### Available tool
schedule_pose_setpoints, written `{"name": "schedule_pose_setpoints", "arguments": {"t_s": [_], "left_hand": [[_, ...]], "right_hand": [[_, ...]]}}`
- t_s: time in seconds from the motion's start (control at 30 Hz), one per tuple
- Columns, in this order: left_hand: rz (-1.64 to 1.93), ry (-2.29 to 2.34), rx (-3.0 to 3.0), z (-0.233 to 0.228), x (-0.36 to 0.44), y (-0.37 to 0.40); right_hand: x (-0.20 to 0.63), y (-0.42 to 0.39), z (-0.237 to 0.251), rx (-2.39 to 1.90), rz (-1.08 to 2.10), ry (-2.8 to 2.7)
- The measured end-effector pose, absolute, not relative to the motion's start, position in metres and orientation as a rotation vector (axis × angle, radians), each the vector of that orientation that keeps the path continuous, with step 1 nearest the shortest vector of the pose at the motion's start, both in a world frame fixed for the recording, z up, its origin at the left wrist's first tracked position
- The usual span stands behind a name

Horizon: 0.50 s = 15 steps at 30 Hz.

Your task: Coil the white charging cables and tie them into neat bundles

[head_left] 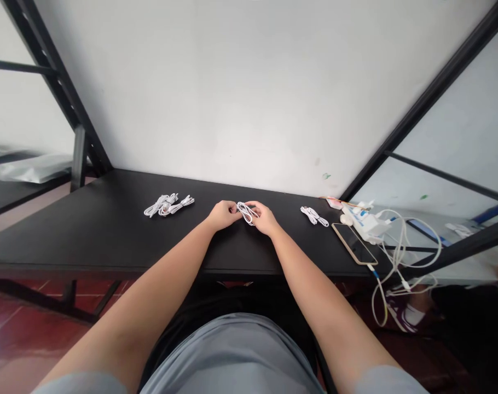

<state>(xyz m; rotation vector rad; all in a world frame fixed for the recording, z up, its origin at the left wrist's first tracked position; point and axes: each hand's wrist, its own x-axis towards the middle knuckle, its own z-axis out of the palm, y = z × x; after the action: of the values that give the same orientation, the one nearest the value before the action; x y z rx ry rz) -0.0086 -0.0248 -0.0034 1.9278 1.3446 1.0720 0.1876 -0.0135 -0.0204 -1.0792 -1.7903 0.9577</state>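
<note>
A coiled white cable (245, 212) is held just above the black table (121, 241), between my two hands. My left hand (225, 214) is closed at the coil's left side, thumb and fingers pinching its end. My right hand (264, 218) grips the loops from the right, fingers curled round them. To the left lie bundled white cables (167, 204), close together. Another folded white cable (314, 216) rests on the table to the right of my right hand.
A phone (354, 244) lies at the right, with a charging cord (379, 295) hanging over the table's front edge. Behind it sits a white power strip (366, 221) with plugs and tangled cords. Black frame posts (80, 158) stand at both ends. A person's shoe (400, 313) shows at lower right.
</note>
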Motion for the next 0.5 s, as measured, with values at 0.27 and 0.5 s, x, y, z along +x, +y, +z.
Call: {"name": "schedule_pose_setpoints", "arguments": {"t_s": [0.27, 0.5], "left_hand": [[1.057, 1.364, 1.937, -0.004, -0.012, -0.023], [1.032, 1.384, 1.895, -0.003, -0.009, -0.026]], "right_hand": [[0.183, -0.018, -0.014, -1.036, 1.056, -1.671], [0.185, -0.021, -0.009, -1.062, 1.065, -1.621]]}}
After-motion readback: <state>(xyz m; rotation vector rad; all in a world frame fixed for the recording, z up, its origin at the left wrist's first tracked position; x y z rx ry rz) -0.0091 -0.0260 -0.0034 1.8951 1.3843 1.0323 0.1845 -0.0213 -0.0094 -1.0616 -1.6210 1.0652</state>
